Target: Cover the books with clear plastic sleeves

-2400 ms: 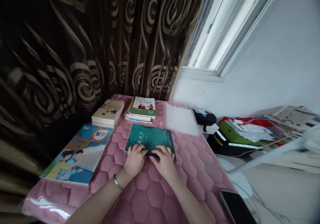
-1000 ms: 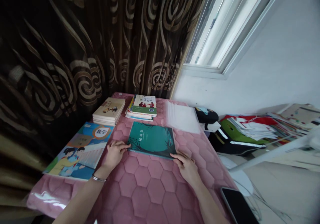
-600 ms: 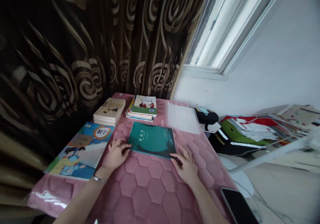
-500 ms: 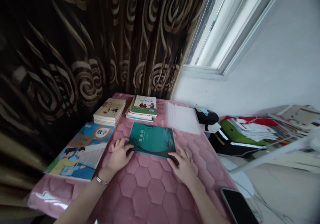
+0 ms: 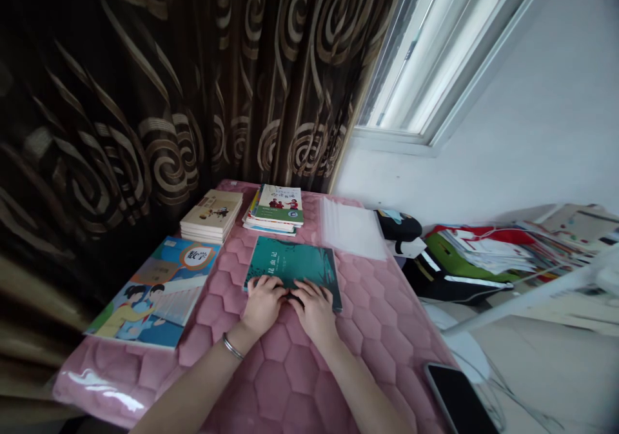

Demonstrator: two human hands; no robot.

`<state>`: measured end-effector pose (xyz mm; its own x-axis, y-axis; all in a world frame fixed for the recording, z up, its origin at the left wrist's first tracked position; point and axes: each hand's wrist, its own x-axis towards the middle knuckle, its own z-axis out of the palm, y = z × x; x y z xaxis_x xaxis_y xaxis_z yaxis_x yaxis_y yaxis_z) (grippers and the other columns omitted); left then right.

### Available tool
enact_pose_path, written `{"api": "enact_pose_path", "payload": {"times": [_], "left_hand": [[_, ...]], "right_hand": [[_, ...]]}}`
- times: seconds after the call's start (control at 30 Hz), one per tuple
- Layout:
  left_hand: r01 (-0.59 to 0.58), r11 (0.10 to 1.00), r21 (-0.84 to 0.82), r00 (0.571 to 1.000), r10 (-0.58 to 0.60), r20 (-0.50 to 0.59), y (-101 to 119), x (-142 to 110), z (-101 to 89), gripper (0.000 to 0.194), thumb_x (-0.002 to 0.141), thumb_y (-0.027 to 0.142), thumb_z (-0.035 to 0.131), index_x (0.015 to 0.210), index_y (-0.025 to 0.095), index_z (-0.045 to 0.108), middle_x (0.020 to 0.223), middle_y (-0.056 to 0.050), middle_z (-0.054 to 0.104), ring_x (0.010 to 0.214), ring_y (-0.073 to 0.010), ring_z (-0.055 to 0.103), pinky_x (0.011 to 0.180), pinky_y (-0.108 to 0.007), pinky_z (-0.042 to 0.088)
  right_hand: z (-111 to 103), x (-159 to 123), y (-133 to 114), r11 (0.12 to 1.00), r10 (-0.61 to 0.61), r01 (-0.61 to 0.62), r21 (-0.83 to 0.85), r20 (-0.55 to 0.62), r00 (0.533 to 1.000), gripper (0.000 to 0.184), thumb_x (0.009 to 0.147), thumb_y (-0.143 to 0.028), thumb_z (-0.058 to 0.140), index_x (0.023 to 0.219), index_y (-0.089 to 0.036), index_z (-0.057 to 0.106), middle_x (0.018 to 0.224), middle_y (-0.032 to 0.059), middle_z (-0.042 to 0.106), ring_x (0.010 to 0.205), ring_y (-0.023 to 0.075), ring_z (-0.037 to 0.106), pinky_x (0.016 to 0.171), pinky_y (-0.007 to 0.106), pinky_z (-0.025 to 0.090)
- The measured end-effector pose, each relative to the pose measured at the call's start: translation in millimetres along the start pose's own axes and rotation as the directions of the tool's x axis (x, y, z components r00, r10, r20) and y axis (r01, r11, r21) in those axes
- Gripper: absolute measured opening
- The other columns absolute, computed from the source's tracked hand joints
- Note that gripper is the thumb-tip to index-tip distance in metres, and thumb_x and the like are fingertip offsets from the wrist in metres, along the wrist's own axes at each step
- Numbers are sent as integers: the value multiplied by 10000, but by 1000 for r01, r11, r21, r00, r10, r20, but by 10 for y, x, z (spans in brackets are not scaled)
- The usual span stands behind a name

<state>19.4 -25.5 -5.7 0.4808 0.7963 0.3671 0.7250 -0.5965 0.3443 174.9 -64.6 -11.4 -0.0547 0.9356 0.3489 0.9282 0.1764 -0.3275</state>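
A teal book point(image 5: 294, 261) with dark plant drawings and Chinese characters on its cover lies flat on the pink tabletop in front of me. My left hand point(image 5: 264, 305), with a silver bangle on the wrist, grips the book's near edge, fingers curled over the cover. Close beside it, my right hand point(image 5: 312, 308) holds the same edge a little right of the middle. The two thumbs nearly meet at that edge, and their tips are partly hidden. To the left lies a blue math textbook point(image 5: 155, 292) with cartoon children on it.
Behind the teal book are a stack of tan books point(image 5: 213, 213) and a stack of mixed books point(image 5: 278, 208). Clear plastic sleeves point(image 5: 353, 227) lie at the back right. A phone point(image 5: 459, 395) rests at the near right edge. A patterned curtain point(image 5: 193, 86) borders the far side.
Both my hands have moved inward from the book's left and right sides to its near edge, close together. The book has hardly shifted.
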Motion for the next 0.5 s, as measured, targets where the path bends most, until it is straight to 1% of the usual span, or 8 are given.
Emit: {"api": "enact_pose_path", "payload": {"times": [0.1,0.2,0.33,0.43,0.5], "left_hand": [[30,999,-12,999,-30,-13,-85,-18,-23,224,863,162,615,954,330,732,1087,-2,673,1069,-215,527,951,-459,295],[63,998,-1,998,-63,-2,-231,-43,-104,204,851,201,647,955,352,736,1119,4,670,1087,-223,520,935,-459,299],[129,991,38,992,-129,5,-488,-103,-270,195,845,207,653,932,355,745,1146,0,671,1096,-236,523,935,-464,298],[157,986,56,987,-158,7,-645,-153,-371,246,847,175,632,936,374,746,1159,4,675,1102,-235,526,954,-461,294],[166,984,56,986,-168,21,-702,-175,-412,302,849,143,610,952,395,741,1177,18,673,1113,-230,528,965,-458,292]], "right_hand": [[-40,-35,60,1000,-1,1,13,6,1000,193,921,-251,534,1018,-293,696,1269,20,645,1239,253,511,994,472,297],[-96,-83,168,1000,12,-12,9,-3,1000,196,917,-256,544,1012,-308,707,1266,6,647,1244,256,506,995,477,301],[-164,-183,418,997,81,-81,9,-22,996,206,907,-281,546,975,-344,729,1271,-14,641,1254,264,496,999,495,319],[-221,-260,619,993,115,-114,21,-14,993,220,897,-291,542,955,-367,741,1265,-25,643,1251,269,496,994,505,346],[-265,-296,725,992,119,-119,31,4,993,234,892,-288,536,955,-378,742,1255,-33,648,1243,267,501,1001,511,359]]}}
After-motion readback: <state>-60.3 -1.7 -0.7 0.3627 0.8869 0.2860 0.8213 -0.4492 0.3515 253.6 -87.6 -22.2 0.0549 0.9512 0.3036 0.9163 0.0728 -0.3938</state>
